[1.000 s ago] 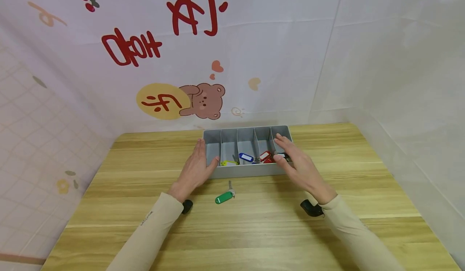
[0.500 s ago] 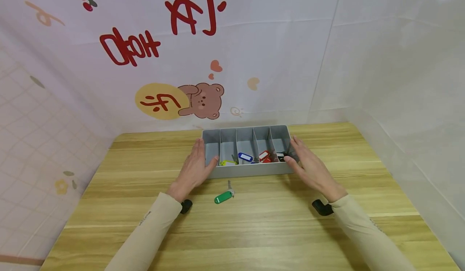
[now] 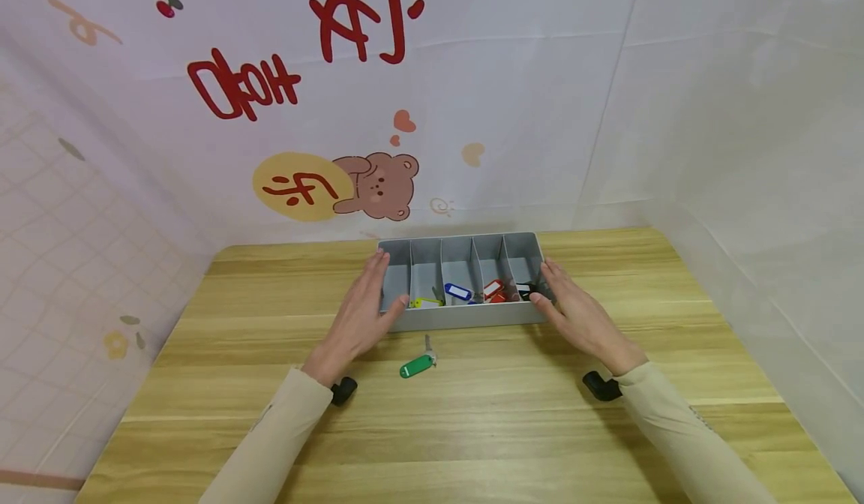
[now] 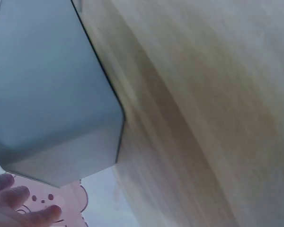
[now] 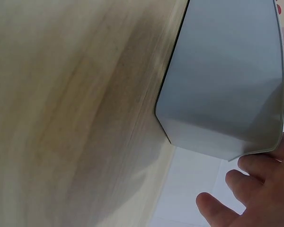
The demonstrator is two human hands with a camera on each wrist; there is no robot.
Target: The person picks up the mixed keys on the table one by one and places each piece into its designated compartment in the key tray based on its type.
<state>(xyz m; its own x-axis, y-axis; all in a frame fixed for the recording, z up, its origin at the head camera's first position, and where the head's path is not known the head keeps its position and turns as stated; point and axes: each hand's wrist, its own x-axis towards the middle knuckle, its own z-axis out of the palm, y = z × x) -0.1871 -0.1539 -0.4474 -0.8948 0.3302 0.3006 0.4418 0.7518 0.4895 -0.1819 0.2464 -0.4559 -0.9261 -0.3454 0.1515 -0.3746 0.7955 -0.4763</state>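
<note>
A grey box (image 3: 466, 316) with several compartments in a row stands near the back of the table. My left hand (image 3: 354, 309) lies along its left end, fingers straight and thumb at the front rim. At the opposite end, my right hand (image 3: 580, 313) has straight fingers along the side and its thumb over the front corner. Both wrist views show fingertips right at the rim. Inside lie a yellow key tag (image 3: 427, 304), a blue key tag (image 3: 458, 292), red key tags (image 3: 494, 290) and a black key tag (image 3: 525, 290); the leftmost compartment shows only bare floor.
In front of the box, a key with a green tag (image 3: 417, 367) lies on the wooden table (image 3: 472, 429). A white printed cloth (image 3: 526, 114) hangs close behind the table's back edge, with more cloth at both sides.
My right hand has moved right, from over the rightmost compartment to the box's right end. The left hand has shifted slightly forward along the left end. The green-tagged key stays put.
</note>
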